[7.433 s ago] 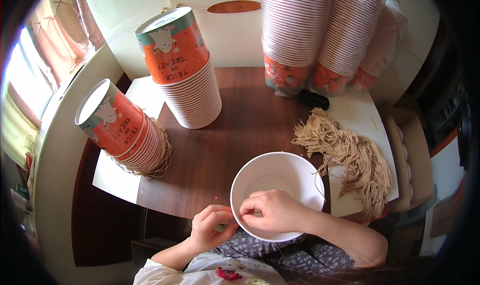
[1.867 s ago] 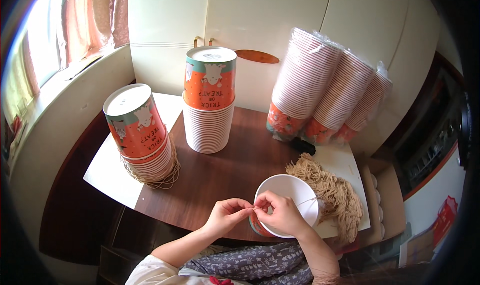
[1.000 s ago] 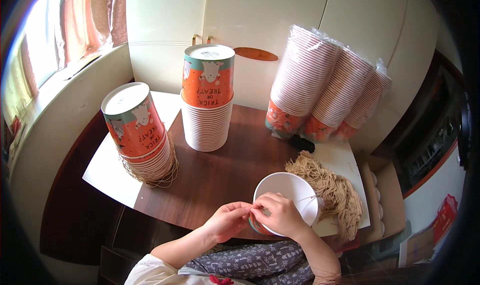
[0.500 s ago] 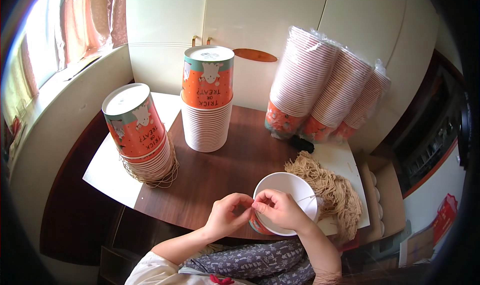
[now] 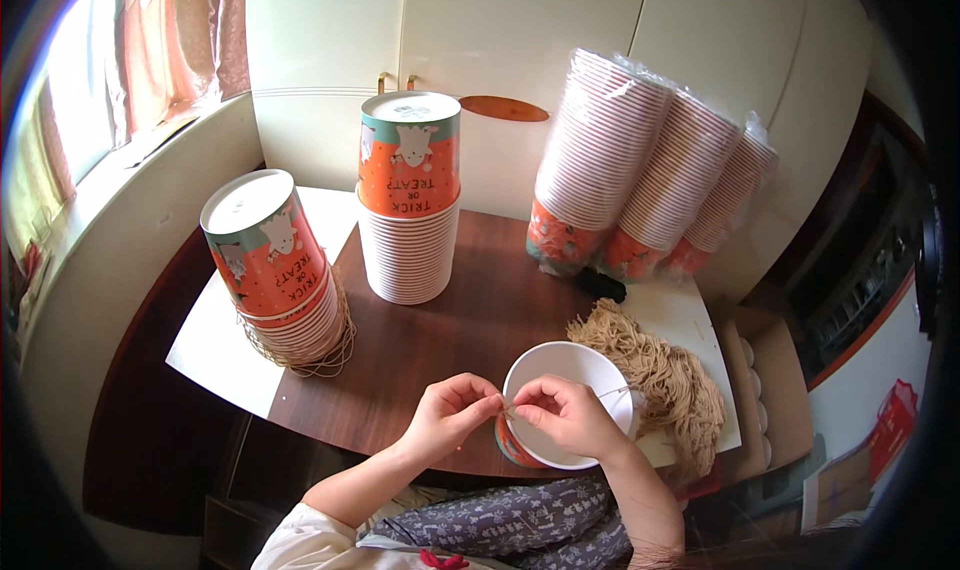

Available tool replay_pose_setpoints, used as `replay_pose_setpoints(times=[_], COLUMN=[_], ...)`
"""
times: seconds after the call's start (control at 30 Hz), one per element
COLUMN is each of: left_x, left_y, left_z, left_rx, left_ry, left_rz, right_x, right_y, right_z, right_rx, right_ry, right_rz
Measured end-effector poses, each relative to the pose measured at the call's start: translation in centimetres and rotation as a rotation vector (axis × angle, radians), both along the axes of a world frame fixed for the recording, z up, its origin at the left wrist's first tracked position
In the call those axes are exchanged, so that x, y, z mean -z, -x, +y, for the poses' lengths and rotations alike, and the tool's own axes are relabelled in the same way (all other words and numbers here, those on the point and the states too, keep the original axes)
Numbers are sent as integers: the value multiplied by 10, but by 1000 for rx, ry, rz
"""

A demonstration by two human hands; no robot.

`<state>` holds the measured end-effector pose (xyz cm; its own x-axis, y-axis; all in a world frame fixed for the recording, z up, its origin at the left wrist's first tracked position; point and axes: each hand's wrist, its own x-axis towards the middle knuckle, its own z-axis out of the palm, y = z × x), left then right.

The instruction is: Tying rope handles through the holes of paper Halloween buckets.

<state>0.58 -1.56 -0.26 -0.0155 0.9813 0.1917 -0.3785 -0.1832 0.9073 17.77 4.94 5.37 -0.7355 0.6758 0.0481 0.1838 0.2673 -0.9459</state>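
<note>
A paper bucket (image 5: 592,367), white inside and orange and green outside, sits mouth up at the table's near edge. Over its left rim my left hand (image 5: 448,417) and my right hand (image 5: 566,420) meet, thumb and forefinger pinched on each. A thin tan string (image 5: 510,410) shows between their fingertips; most of it there is hidden. Behind my right hand a length of string spans the bucket's mouth to its right rim. Beside that rim lies a loose bundle of tan string (image 5: 660,370).
Upside-down bucket stacks stand at the left (image 5: 290,300), with string loops round the base, and at the back centre (image 5: 408,255). Plastic-wrapped stacks (image 5: 610,140) lean at the back right, by a small black object (image 5: 600,286). A cardboard box (image 5: 785,410) stands right of the table (image 5: 400,370).
My fingertips have drawn slightly apart, and the string now shows between them. The whole view has shifted a little; the bucket and stacks stay in place.
</note>
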Motion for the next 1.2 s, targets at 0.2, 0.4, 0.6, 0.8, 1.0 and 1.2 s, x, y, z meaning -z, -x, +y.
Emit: replay_pose_setpoints(times=[0.2,0.4,0.6,0.8,1.0,1.2], left_x=[-2,-3,-7,-1,2,-3], left_y=[-1,-1,0,0,3,4], left_z=[3,2,-1,1,-1,-3], left_rx=[68,30,52,4,11,27], left_ry=[3,10,79,31,74,130], left_rz=[-143,-109,-211,-187,-212,-246], right_x=[-5,3,-8,5,4,5], right_y=[2,7,10,16,16,17], right_z=[-5,-3,-8,-6,-6,-9], right_rx=[61,26,71,50,61,18], right_ry=[-306,-527,-393,-127,-98,-101], right_rz=[-113,-141,-140,-136,-183,-140])
